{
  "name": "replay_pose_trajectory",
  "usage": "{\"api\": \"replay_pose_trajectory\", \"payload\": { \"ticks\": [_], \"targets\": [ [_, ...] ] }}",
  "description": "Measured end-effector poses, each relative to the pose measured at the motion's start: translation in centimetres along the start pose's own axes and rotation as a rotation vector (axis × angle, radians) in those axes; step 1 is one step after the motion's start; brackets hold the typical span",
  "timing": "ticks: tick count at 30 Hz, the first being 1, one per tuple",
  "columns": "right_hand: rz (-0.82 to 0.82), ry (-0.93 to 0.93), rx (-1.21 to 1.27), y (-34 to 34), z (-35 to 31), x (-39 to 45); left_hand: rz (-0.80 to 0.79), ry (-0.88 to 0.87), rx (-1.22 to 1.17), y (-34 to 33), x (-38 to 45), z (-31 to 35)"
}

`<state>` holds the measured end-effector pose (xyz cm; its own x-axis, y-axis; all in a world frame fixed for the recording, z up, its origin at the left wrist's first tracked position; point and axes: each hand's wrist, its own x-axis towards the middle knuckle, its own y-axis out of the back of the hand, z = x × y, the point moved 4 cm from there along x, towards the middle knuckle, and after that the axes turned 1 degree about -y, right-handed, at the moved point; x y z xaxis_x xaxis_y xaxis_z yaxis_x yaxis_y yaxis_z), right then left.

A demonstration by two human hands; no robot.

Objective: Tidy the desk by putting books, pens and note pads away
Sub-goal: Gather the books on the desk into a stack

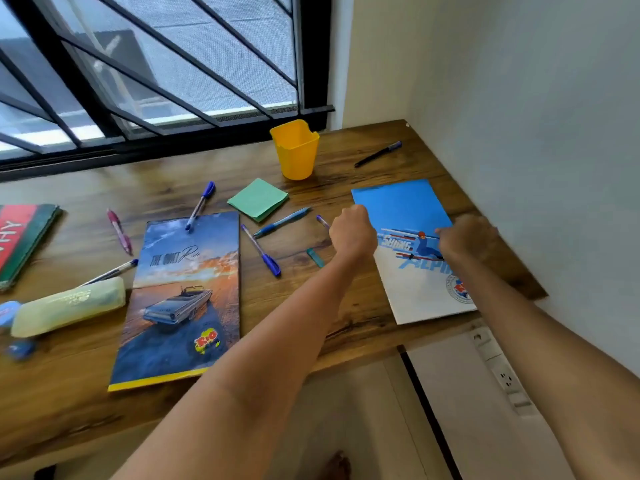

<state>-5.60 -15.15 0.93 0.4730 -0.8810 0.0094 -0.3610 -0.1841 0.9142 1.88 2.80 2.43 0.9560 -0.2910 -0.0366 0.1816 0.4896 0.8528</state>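
**Wooden counter by the barred window, still cluttered**

Left hand (353, 233) fisted, seemingly around a pen. Right hand (465, 237) curled on the skiing notebook (415, 209) at 3 o'clock; grip unclear. Risk: lifting the notebook could knock the pen cup (296, 150) at 12. Counted: three books, about seven pens, one sticky-note pad (258, 199).

My left hand (352, 233) covers all but the tip of a purple pen (322, 221) beside the skiing notebook (405, 209), and my right hand (465, 239) hides part of that cover's lettering. Whether either fist grips anything cannot be told. At the left edge, a red and green book (24, 237) is cut off mid-title, and two blue objects (8, 313) near the pale pencil case (69, 306) are too blurred to identify.
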Motion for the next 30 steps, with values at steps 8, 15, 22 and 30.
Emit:
{"api": "replay_pose_trajectory", "payload": {
  "ticks": [8,15,22,30],
  "targets": [
    [-0.208,0.276,0.371,-2.2,-12.5,-10.1,0.155,0.165,0.066,9.8,-1.8,-10.3],
    [-0.755,0.242,0.359,-8.3,-18.9,-23.2,0.124,0.471,0.19,15.5,-7.4,-23.5],
    [-0.56,0.218,0.109,-10.7,-19.2,-29.5,0.059,0.626,0.184,15.4,-11.5,-28.3],
    [-0.569,0.05,0.32,-11.4,-18.8,-29.8,0.03,0.651,0.116,15.1,-11.7,-28.4]
  ]
}}
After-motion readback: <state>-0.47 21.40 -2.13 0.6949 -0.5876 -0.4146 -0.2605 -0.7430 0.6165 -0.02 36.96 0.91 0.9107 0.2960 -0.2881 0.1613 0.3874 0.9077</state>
